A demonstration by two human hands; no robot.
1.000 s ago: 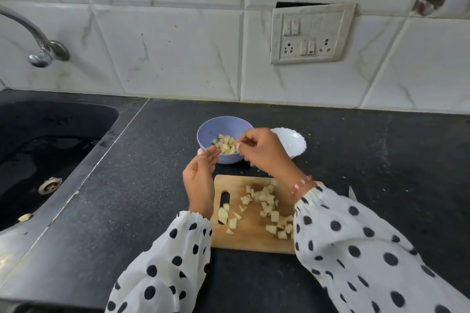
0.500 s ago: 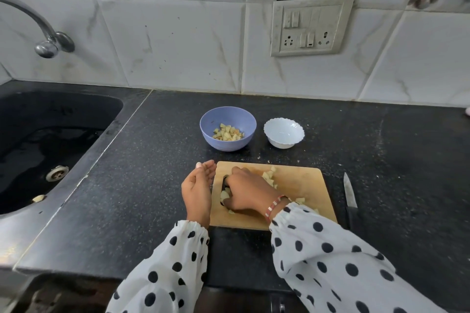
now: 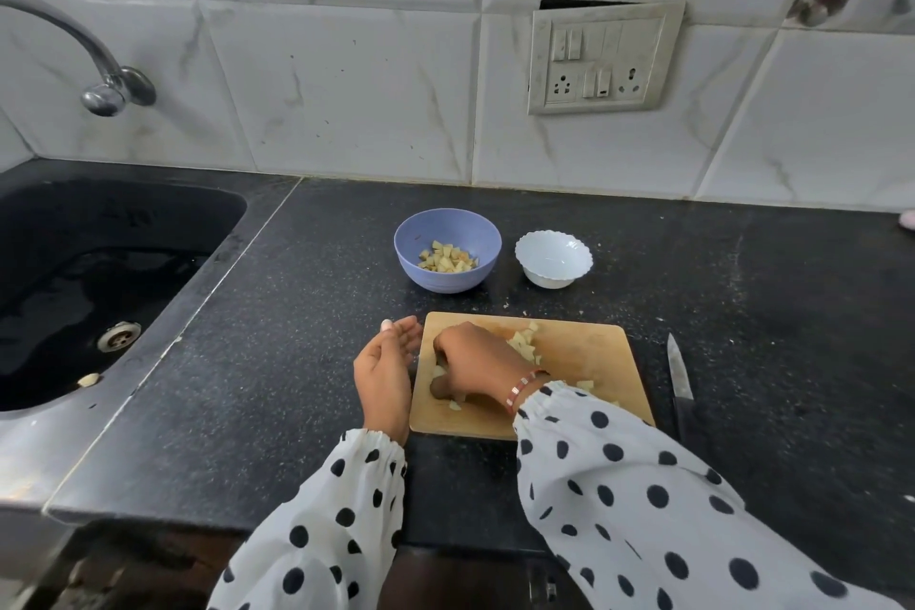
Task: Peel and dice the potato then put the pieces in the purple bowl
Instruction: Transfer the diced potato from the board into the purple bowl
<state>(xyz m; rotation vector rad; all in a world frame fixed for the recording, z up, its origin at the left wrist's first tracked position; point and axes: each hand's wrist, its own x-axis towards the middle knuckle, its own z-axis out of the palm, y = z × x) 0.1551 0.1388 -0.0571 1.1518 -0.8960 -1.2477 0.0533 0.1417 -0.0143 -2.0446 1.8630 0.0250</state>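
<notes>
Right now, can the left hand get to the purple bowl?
Probably yes. The left hand rests open at the left edge of the cutting board, and the purple bowl sits just beyond it, with only bare counter between them.

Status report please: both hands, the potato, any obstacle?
Right hand gathering diced potato pieces on wooden cutting board; left hand open beside. Round purple bowl partly filled. Path clear.
</notes>
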